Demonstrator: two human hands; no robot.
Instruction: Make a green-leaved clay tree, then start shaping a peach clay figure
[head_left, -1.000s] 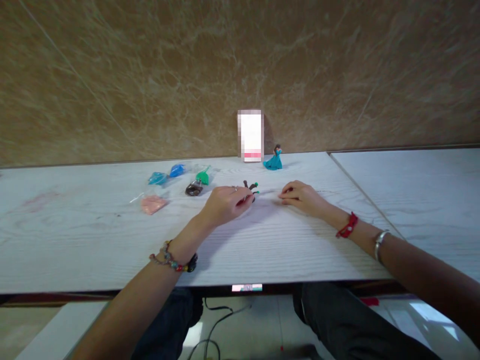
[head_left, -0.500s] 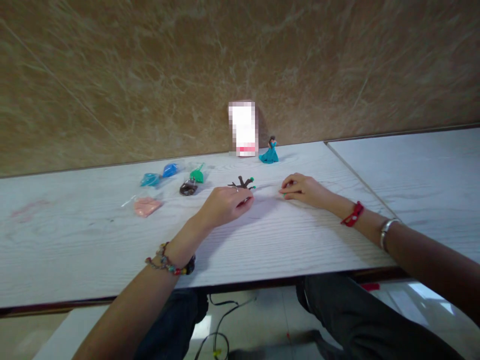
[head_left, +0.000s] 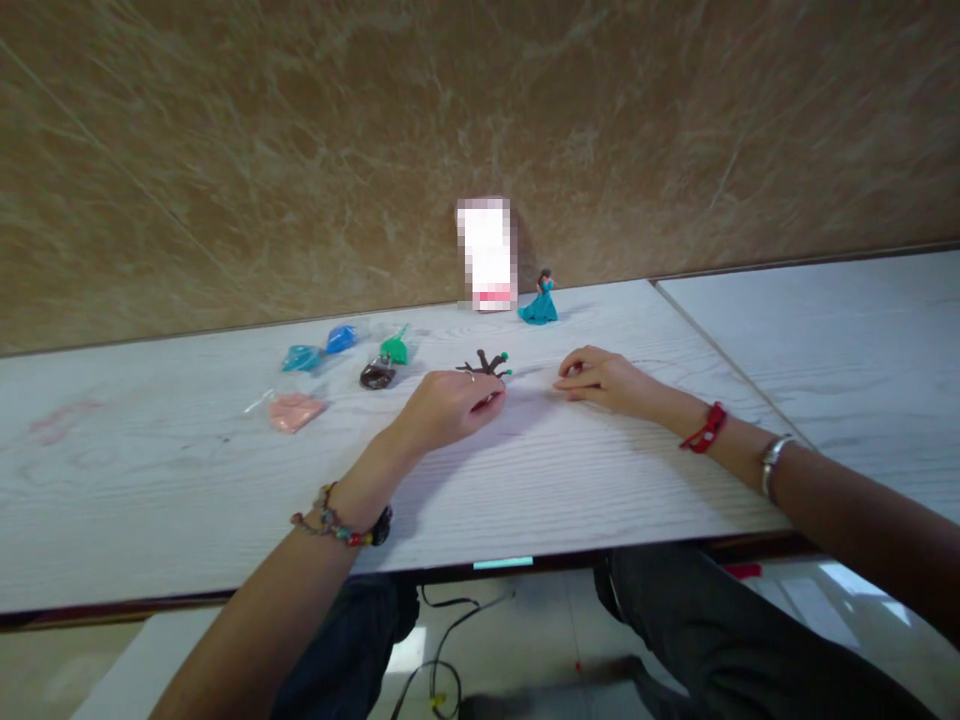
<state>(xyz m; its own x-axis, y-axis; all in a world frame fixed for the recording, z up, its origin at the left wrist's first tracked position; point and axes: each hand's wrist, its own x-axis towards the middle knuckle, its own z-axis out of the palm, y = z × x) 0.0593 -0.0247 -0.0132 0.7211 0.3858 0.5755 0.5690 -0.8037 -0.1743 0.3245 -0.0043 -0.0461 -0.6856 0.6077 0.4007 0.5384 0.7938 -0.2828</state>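
your left hand (head_left: pixel 450 410) has its thumb and fingers curled together, gripping the brown branched piece (head_left: pixel 484 362) at its near side. the exact contact is hidden behind your fingers. this low grip appears chosen to leave the branches exposed on the far side, with the green tips (head_left: pixel 505 356) pointing right, toward your other hand.

your right hand (head_left: pixel 607 383) is to the right of the piece and apart from it, thumb and fingertips drawn close at the tabletop (head_left: pixel 600 480). you cannot tell from this view whether a small bit is pinched there. the low posture probably steadies the fingers against the surface.

farther out, the bags of colored material lie far left, presumably set aside yet within reach: pink (head_left: pixel 295 411), dark brown (head_left: pixel 377 373), green (head_left: pixel 394 348), light blue (head_left: pixel 301 358) and blue (head_left: pixel 341 339). the figurine (head_left: pixel 538 305) in a teal dress stands at the far edge, beside a blurred panel (head_left: pixel 487 255) leaned on the wall (head_left: pixel 300 180), likely for easy viewing.

count: one branched piece, two green tips visible, five bags, one figurine, one panel.
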